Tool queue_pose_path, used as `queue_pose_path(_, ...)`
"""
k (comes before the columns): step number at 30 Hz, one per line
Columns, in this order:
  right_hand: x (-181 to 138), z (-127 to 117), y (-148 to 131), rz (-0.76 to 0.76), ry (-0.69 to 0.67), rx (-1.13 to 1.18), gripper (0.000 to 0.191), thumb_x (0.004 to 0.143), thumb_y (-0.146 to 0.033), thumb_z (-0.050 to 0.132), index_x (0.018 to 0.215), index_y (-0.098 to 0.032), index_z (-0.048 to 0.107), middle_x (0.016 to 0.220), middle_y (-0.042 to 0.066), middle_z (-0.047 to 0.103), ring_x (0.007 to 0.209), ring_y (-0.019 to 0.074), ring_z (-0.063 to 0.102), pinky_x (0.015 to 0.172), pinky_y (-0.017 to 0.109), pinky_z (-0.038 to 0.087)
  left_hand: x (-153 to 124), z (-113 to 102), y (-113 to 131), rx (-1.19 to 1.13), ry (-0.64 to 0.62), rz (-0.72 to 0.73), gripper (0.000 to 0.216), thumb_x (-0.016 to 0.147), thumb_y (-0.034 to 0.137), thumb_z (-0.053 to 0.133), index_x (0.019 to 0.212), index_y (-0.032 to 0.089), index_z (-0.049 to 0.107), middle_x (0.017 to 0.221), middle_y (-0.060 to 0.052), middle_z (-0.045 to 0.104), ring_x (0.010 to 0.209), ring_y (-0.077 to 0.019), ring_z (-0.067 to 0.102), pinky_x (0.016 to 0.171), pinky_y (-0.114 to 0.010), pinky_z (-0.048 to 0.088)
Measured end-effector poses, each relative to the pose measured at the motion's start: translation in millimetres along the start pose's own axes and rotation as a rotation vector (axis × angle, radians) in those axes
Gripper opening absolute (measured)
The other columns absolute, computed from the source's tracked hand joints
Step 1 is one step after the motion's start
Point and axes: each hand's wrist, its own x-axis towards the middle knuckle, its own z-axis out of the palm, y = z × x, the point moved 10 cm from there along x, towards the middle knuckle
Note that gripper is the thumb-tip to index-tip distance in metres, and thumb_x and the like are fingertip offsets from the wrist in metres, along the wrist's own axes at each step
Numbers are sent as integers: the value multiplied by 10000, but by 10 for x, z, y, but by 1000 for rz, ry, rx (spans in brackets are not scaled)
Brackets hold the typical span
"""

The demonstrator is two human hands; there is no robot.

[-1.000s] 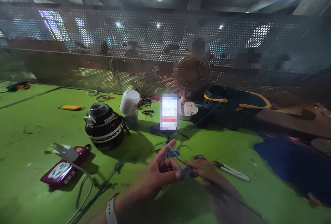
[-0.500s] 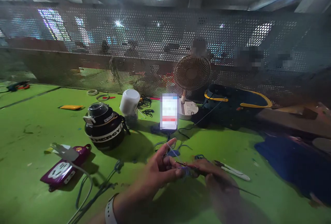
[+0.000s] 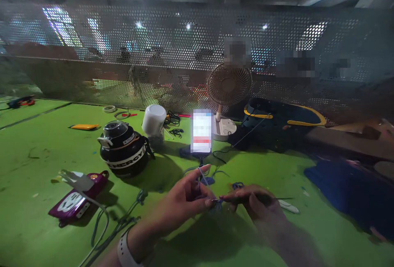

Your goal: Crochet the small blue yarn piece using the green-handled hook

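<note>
My left hand [image 3: 187, 199] pinches a small piece of blue-purple crochet work [image 3: 218, 204] between thumb and fingers. A strand of light blue yarn [image 3: 203, 176] runs over its raised index finger. Closed around a thin crochet hook [image 3: 285, 199], my right hand [image 3: 257, 203] meets the piece from the right. The hook's tip lies at the stitches, close to my left thumb. More blue yarn [image 3: 237, 185] lies on the table just behind my right hand. Partly hidden by that hand is a white-handled tool [image 3: 288, 206].
A lit phone [image 3: 201, 131] stands ahead, with a fan [image 3: 229, 84] behind it. Left are a black round bottle [image 3: 124, 152], a white-topped container [image 3: 154, 119] and a purple power strip [image 3: 78, 199] with cables. Dark blue cloth [image 3: 347, 197] and a dark yellow-trimmed bag [image 3: 283, 129] lie right.
The hook has swung from sloping down to the right to nearly level, its tip lower at the stitches. My right hand has turned and shifted slightly right, covering more of the white-handled tool.
</note>
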Motion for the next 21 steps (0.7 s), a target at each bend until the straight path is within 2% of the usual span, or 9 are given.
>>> queue_pose_path(4,-19,-49,133,137,30,91,141,885,-384,647,900,-289,751,890,37,803,702,171,734,647,288,588,-20,22,6,55,-22,-25,830,755,200,784,1443,137,325,801,-2,637,752,-121,576,740,-295,413)
queue_pose_path(10,-14,-81,145,219,65,96,124,863,-345,685,850,-246,759,806,51,798,719,158,730,554,206,547,-34,74,8,141,-66,-44,789,778,232,758,1437,139,335,809,-2,617,756,-126,563,736,-303,407)
queue_pose_path(15,-26,-137,127,208,105,44,118,844,-341,703,838,-238,759,754,45,793,696,180,738,528,222,551,-31,81,1,204,-69,-38,756,789,224,738,1422,113,339,802,1,596,750,-126,557,725,-304,407)
queue_pose_path(21,-59,-208,55,199,182,-106,121,827,-346,718,813,-233,758,753,45,788,632,161,700,543,238,551,-11,88,8,245,-59,-6,716,797,231,713,1403,97,356,797,1,577,734,-123,539,706,-300,404)
